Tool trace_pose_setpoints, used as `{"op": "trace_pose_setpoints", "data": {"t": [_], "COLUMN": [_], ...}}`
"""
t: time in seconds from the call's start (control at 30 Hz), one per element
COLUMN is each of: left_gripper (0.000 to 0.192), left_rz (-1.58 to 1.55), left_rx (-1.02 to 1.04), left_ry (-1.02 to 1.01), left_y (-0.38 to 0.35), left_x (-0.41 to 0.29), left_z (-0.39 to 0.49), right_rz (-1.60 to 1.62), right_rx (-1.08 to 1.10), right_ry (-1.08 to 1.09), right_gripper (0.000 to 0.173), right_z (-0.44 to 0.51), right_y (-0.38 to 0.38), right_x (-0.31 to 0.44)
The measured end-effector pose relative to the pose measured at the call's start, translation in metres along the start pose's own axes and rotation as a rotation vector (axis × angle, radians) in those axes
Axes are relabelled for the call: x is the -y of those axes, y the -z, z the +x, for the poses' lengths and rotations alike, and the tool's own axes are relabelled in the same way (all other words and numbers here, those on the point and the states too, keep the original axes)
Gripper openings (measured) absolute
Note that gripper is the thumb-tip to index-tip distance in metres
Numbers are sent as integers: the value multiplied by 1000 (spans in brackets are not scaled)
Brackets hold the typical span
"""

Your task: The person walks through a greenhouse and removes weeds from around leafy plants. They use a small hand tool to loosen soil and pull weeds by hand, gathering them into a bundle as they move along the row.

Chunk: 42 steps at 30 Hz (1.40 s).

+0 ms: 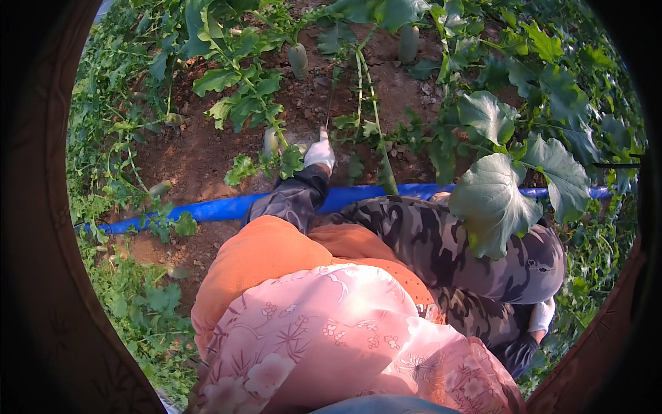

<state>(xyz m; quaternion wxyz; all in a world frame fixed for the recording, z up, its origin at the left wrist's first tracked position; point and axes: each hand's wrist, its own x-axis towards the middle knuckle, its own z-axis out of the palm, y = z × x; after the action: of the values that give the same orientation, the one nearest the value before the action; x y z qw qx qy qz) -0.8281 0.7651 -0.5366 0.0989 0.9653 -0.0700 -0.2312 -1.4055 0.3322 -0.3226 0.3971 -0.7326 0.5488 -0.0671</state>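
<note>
My left hand (320,153), in a white glove, reaches forward low over the bare soil. A thin metal tool (329,106) runs ahead from its fingers, with a small dark blade at its far end. Just left of this hand, a pale green radish (270,142) stands partly out of the ground. Another upright radish (298,61) grows farther ahead, near the blade. Far to the right, beside my bent knee in camouflage trousers (509,264), is my right hand (542,315), also in a white glove. Its fingers are mostly hidden.
A flat blue hose (222,208) crosses the ground in front of me. More radishes stand at the upper right (408,44) and left (161,188). Large leaves (494,199) overhang my right leg. Dense green foliage (574,98) borders both sides.
</note>
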Motion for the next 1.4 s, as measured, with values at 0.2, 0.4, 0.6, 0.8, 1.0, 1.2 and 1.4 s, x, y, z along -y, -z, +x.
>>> {"op": "trace_pose_setpoints", "data": {"t": [0.2, 0.4, 0.6, 0.8, 1.0, 1.2, 1.4], "left_gripper": [65, 52, 45, 46, 43, 27, 30], "left_rz": [-26, -541, -360, -421, -835, -961, -337], "left_rx": [55, 167, -169, -252, -72, -43, -100], "left_ry": [7, 214, 11, 38, 113, 34, -332], "left_y": [-1, 35, -1, -7, -4, 15, 31], "left_x": [17, 8, 46, -13, 2, 8, 90], "left_z": [-51, -99, -11, 18, 4, -114, -163], "right_rz": [-66, 74, 105, 175, 208, 97, 218], "right_rx": [36, 7, 71, 15, 7, -8, 0], "right_ry": [32, 57, 36, 11, 49, -3, 26], "right_gripper": [30, 30, 31, 31, 29, 23, 22], "right_z": [10, 3, 12, -5, 5, -4, 1], "right_y": [2, -2, -22, -7, -11, -15, -28], "right_x": [-4, -1, 14, 11, -1, 19, 28]}}
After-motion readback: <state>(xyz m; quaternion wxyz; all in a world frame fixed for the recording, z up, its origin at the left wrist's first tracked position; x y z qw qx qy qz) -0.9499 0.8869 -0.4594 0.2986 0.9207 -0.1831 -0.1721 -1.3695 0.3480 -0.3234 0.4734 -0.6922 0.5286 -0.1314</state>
